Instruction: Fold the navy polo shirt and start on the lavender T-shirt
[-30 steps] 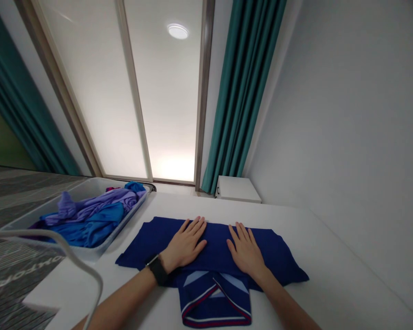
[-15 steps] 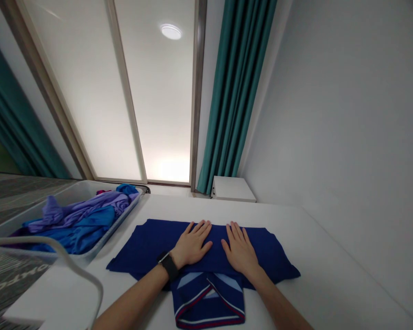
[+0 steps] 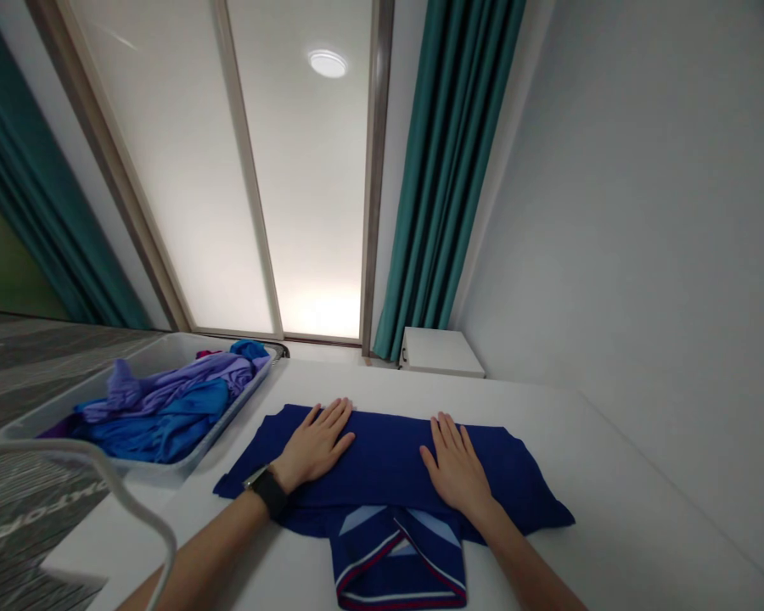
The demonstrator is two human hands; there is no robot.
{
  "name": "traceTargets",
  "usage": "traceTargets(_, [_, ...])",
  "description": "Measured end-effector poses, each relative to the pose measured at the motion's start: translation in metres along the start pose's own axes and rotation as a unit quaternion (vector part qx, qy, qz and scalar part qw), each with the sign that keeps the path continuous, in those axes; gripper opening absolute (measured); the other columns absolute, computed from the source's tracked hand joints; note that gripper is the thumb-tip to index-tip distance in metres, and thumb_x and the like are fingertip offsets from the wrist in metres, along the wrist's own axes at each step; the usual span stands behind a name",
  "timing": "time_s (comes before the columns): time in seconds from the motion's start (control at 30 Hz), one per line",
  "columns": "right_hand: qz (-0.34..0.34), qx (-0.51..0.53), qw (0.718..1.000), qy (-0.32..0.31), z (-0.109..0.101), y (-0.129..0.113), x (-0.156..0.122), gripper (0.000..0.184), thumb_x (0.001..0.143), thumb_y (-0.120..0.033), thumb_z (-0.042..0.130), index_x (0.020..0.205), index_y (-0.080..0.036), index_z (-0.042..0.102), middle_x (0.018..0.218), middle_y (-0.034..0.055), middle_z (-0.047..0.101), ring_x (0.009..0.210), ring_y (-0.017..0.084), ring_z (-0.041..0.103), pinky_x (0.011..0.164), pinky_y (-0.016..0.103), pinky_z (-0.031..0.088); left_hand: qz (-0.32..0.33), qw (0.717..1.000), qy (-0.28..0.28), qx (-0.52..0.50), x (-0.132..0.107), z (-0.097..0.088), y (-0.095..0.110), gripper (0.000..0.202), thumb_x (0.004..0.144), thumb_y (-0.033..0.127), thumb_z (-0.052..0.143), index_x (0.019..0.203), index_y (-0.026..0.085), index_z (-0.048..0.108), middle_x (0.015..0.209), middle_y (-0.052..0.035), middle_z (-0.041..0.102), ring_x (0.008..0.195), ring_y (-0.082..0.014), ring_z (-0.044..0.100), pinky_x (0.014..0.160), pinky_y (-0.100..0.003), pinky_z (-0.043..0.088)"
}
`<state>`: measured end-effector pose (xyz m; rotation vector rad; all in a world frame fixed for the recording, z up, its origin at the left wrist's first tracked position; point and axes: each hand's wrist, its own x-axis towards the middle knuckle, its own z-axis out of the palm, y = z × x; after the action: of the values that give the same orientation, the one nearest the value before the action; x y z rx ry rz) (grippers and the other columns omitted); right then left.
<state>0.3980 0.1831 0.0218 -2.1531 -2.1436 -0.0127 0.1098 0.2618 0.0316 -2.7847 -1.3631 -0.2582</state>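
A dark blue polo shirt point(image 3: 388, 462) lies partly folded on the white table point(image 3: 280, 568). Its collar, edged in white and red stripes, points toward me. My left hand point(image 3: 315, 445) rests flat on the left part of the cloth, fingers stretched out, with a dark watch point(image 3: 266, 490) on the wrist. Flat on the right part lies my right hand point(image 3: 455, 467), its fingers also extended. Neither hand grips the fabric.
To the left stands a translucent plastic bin point(image 3: 184, 471) with purple and blue clothes point(image 3: 171, 407) in it. A pale curved cable or rod point(image 3: 133, 505) crosses the lower left. Behind the table is a small white cabinet point(image 3: 442, 350); a wall point(image 3: 662, 255) borders the right.
My left hand has slid left across the shirt, widening the space between my hands. My right hand stays at about the same place on the cloth. The view has shifted slightly.
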Motion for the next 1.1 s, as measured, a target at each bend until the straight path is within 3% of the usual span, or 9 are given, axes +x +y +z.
traceTargets(0.17, [0.003, 0.001, 1.000, 0.004, 0.004, 0.001, 0.000, 0.069, 0.097, -0.050, 0.024, 0.150, -0.006, 0.029, 0.159, 0.0128, 0.020, 0.148, 0.024, 0.012, 0.120, 0.044, 0.008, -0.046, 0.999, -0.007, 0.003, -0.015, -0.006, -0.021, 0.060, 0.099, 0.052, 0.027, 0.150, 0.020, 0.034, 0.154, -0.0075, 0.036, 0.142, -0.0230, 0.033, 0.117, -0.043, 0.023])
traceTargets(0.67, [0.003, -0.004, 1.000, 0.018, 0.009, 0.006, 0.032, 0.069, 0.097, -0.048, 0.025, 0.149, -0.004, 0.031, 0.158, 0.0156, 0.023, 0.148, 0.024, 0.012, 0.119, 0.044, 0.006, -0.098, 0.995, -0.002, 0.007, 0.007, -0.002, -0.028, 0.057, 0.099, 0.047, 0.030, 0.148, 0.018, 0.037, 0.153, -0.0087, 0.039, 0.142, -0.0229, 0.033, 0.117, -0.045, 0.023])
traceTargets(0.9, [0.021, -0.004, 0.999, 0.036, 0.014, 0.009, 0.028, 0.071, 0.097, -0.051, 0.022, 0.150, -0.004, 0.028, 0.158, 0.0162, 0.022, 0.147, 0.025, 0.013, 0.119, 0.045, 0.007, -0.096, 0.995, 0.015, 0.012, 0.006, 0.002, -0.029, 0.056, 0.099, 0.047, 0.031, 0.147, 0.019, 0.038, 0.152, -0.0079, 0.040, 0.142, -0.0220, 0.034, 0.117, -0.044, 0.025])
traceTargets(1.1, [0.063, -0.038, 0.997, 0.028, 0.009, 0.030, 0.018, 0.071, 0.097, -0.050, 0.022, 0.150, -0.004, 0.029, 0.157, 0.0153, 0.025, 0.147, 0.027, 0.017, 0.118, 0.047, 0.008, -0.115, 0.993, 0.031, 0.016, 0.005, 0.000, -0.028, 0.054, 0.099, 0.046, 0.030, 0.144, 0.019, 0.043, 0.149, -0.0086, 0.044, 0.140, -0.0231, 0.037, 0.117, -0.045, 0.025])
